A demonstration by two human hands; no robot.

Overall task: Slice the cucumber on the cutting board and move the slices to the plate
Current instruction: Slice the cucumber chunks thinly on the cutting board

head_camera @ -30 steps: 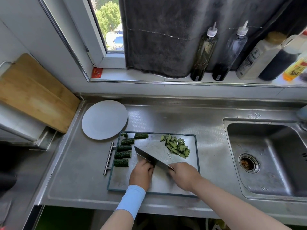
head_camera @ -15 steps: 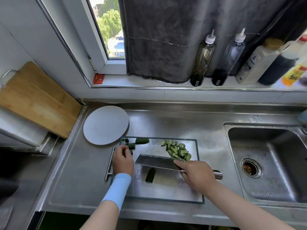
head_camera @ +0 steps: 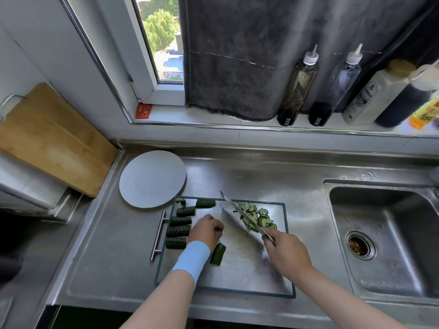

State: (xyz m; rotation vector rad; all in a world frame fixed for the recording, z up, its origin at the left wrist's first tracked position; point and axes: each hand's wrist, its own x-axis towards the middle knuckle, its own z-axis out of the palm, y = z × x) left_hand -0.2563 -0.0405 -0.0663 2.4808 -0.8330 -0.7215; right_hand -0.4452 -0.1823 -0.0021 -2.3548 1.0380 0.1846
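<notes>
A steel cutting board (head_camera: 237, 271) with a dark rim lies on the counter. Several dark green cucumber chunks (head_camera: 178, 231) line its left edge, and another chunk (head_camera: 218, 254) lies beside my left wrist. A pile of thin cucumber slices (head_camera: 257, 217) sits at the board's far right. My right hand (head_camera: 286, 256) grips a cleaver (head_camera: 237, 213) whose blade slants across the board, tip pointing away, next to the slices. My left hand (head_camera: 206, 229) rests on the board with fingers curled, just left of the blade; anything under it is hidden. The round grey plate (head_camera: 152, 179) holds nothing.
A sink (head_camera: 384, 236) lies right of the board. A wooden board (head_camera: 52, 138) leans at the far left. Several bottles (head_camera: 297, 89) stand on the windowsill in front of a dark hanging towel. A bar handle (head_camera: 158, 233) sticks out from the board's left side.
My left hand came back from the chunks at the left edge to the middle of the board. The cleaver turned from lying crosswise to slanting with its tip away, beside the slices.
</notes>
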